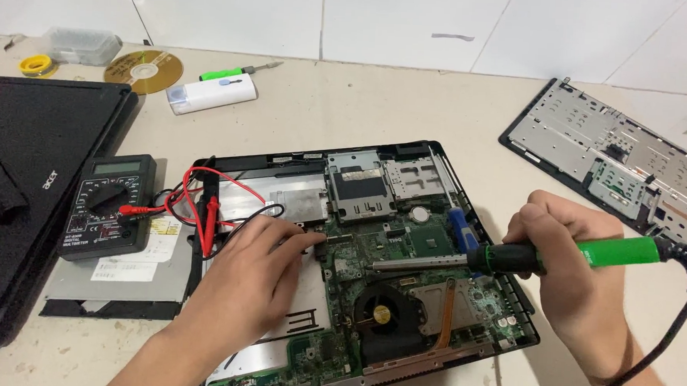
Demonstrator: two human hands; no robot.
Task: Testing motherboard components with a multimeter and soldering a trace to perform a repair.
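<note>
An opened laptop base lies in front of me with its green motherboard, round cooling fan and copper heat pipe exposed. My right hand grips a green-handled soldering iron; its metal tip reaches left over the board. My left hand rests on the base's left side, its fingertips touching a small dark part near the tip. It holds nothing I can make out.
A black multimeter with red and black leads lies on an optical drive at left. A closed black laptop, a disc, a white box, a green screwdriver and a keyboard frame surround it.
</note>
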